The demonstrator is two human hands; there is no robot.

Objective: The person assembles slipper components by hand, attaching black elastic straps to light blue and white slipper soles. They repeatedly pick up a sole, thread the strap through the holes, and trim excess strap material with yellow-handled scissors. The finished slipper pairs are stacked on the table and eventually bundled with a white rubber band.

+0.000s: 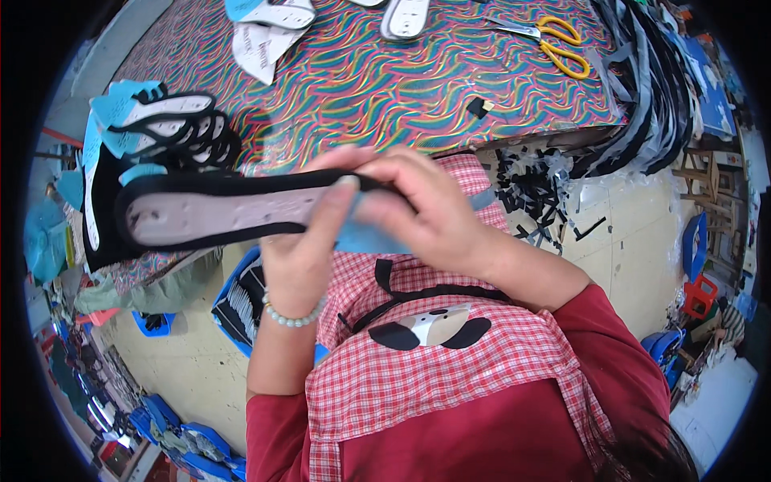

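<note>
A shoe insole (233,217) with a pale pinkish face, a black fabric rim and a light blue part is held level above my lap. My left hand (301,257) is closed round its middle, thumb pressed on the upper face. At the insole's right end my right hand (438,205) has its fingers curled over the black edge and blue part; motion smears them a little. To the left, on the table, lies a pile of similar insoles (173,104), white, light blue and black-rimmed.
The table (353,88) has a wavy multicoloured cover. Yellow-handled scissors (562,48), a small black scrap (479,108) and white insole pieces (277,16) lie on it. Black strips (642,120) hang off its right edge. Black offcuts (534,193) litter the floor; a blue crate (237,297) stands below left.
</note>
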